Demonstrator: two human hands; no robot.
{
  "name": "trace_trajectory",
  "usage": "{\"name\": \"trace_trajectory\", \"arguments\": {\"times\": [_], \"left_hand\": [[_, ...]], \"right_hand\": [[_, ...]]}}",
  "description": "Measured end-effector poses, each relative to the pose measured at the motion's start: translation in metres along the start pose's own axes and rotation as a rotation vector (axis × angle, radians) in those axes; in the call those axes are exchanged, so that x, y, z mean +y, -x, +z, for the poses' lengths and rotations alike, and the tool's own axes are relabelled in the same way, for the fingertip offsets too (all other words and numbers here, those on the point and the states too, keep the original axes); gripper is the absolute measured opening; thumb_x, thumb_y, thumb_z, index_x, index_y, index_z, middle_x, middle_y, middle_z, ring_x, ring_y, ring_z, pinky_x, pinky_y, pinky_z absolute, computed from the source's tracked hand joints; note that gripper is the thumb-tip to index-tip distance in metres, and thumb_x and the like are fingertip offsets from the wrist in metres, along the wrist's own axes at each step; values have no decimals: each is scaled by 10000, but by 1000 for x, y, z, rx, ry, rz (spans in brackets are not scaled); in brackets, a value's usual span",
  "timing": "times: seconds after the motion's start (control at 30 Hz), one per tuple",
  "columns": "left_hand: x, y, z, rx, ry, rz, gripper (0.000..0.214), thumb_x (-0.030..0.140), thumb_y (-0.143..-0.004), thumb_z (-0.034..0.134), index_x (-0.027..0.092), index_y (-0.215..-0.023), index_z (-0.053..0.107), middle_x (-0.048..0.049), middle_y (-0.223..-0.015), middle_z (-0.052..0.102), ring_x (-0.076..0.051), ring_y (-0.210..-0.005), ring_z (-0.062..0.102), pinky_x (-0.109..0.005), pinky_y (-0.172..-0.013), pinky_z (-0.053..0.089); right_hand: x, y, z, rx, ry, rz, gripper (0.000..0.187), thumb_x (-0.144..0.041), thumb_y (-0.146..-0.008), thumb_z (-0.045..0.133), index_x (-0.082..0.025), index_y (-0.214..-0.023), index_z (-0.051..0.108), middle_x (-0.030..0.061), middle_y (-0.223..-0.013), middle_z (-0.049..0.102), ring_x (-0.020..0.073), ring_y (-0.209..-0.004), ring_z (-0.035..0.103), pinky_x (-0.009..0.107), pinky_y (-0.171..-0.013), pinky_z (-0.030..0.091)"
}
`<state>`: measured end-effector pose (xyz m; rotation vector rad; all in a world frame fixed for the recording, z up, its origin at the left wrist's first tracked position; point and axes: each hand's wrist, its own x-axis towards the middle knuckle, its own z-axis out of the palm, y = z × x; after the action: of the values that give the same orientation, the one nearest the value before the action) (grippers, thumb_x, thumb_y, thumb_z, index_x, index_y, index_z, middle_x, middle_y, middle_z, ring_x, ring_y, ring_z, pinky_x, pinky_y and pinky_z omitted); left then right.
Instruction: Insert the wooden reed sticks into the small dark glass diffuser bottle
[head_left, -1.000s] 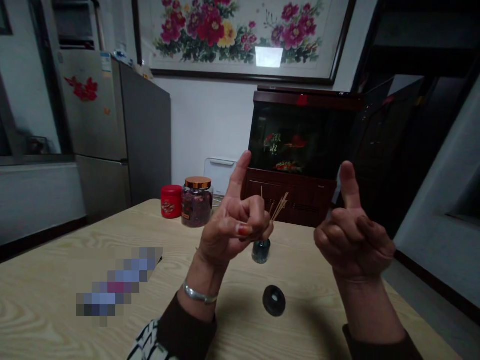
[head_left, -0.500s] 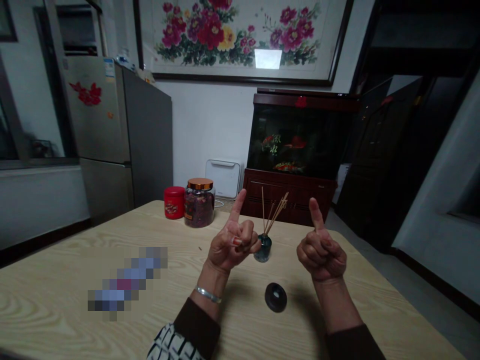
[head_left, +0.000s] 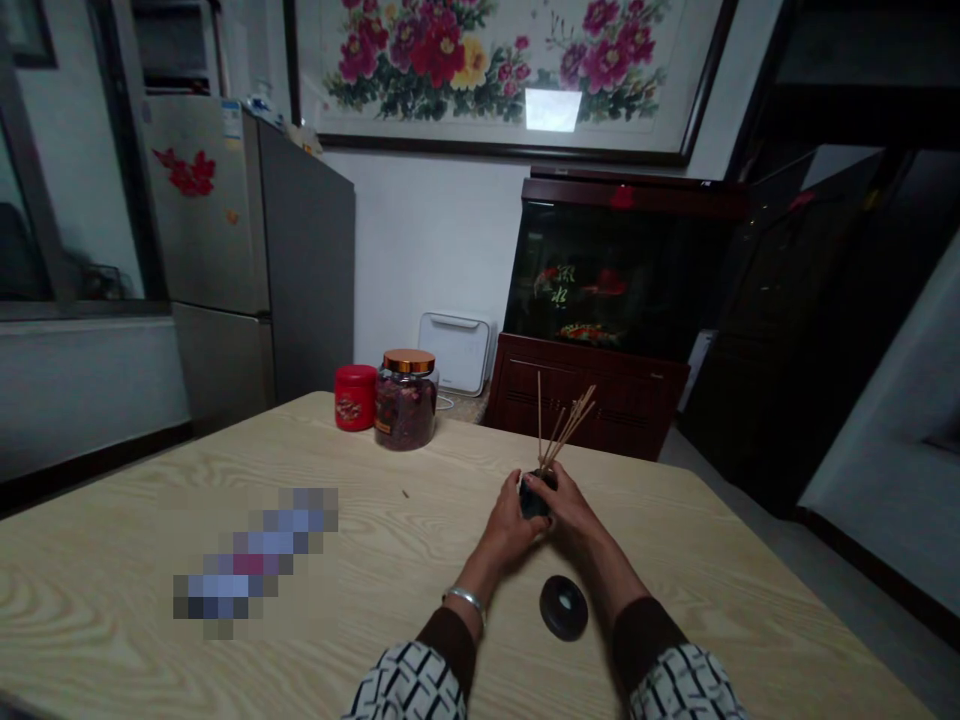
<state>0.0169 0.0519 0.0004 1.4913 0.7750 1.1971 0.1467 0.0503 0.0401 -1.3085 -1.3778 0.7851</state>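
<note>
Head view: left hand [head_left: 510, 525] and right hand [head_left: 571, 508] clamp together around the dark glass bottle [head_left: 534, 498], over the tabletop [head_left: 420, 480] near a round black lid [head_left: 563, 607]. Maintain even pressure, keeping the wooden reed sticks [head_left: 564, 425] upright.

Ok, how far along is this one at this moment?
Done, it seems: the wooden sticks stand in the small dark glass bottle. In hand: the left hand and right hand both clasp that bottle. Left, perhaps: the black round disc lies apart on the table, not fitted to anything.
</note>
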Motion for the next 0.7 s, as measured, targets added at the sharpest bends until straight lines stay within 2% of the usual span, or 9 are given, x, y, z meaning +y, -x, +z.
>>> {"name": "trace_trajectory", "arguments": {"times": [0.1,0.17,0.33,0.43,0.5,0.6,0.63,0.7], "left_hand": [[-5,6,0,22,-79,48,778,155,-624,761,178,-1330,435,-127,-1305,568,-286,-1211,528,-411,-1051,397],[-5,9,-2,28,-150,72,722,166,-657,738,177,-1321,455,-113,-1289,588,-273,-1182,551,-389,-1037,410],[-4,18,-4,12,-271,138,596,190,-725,694,201,-1291,506,-86,-1259,616,-252,-1123,579,-353,-976,440],[0,23,-5,19,-295,120,536,217,-719,713,183,-1228,547,-84,-1161,653,-245,-1027,604,-343,-909,462],[3,26,-6,25,-281,93,513,237,-696,745,182,-1176,574,-72,-1095,669,-239,-982,609,-337,-882,466],[7,29,-7,39,-266,75,547,275,-653,803,182,-1149,591,-73,-1074,669,-244,-981,604,-345,-879,467],[7,29,-8,41,-266,74,561,285,-646,814,179,-1150,593,-80,-1073,668,-247,-978,604,-351,-878,470],[7,30,-8,42,-266,73,570,298,-648,819,168,-1155,596,-95,-1070,665,-254,-971,607,-366,-875,475]], "right_hand": [[6,2,6,24,63,-25,525,-560,-669,714,-198,-1041,635,70,-982,694,256,-982,634,362,-870,485],[7,9,6,64,111,-43,461,-541,-686,702,-207,-1000,653,67,-974,698,254,-975,634,356,-858,487],[2,24,14,114,126,-98,404,-578,-795,578,-207,-918,682,69,-932,699,245,-945,641,345,-850,485],[-17,25,23,177,78,-137,482,-632,-858,469,-196,-826,672,88,-901,699,245,-922,636,354,-850,481],[-40,21,22,246,-21,-200,513,-663,-868,441,-196,-789,637,91,-875,690,228,-881,634,348,-821,490],[-83,8,-4,370,-225,-298,480,-698,-847,456,-226,-794,523,7,-684,588,164,-638,596,304,-644,494],[-94,4,-20,395,-223,-315,455,-686,-854,453,-236,-801,492,-32,-613,512,145,-550,548,286,-576,463],[-105,1,-56,386,-43,-257,414,-642,-876,443,-238,-792,477,-61,-555,414,118,-452,439,264,-495,379]]}}
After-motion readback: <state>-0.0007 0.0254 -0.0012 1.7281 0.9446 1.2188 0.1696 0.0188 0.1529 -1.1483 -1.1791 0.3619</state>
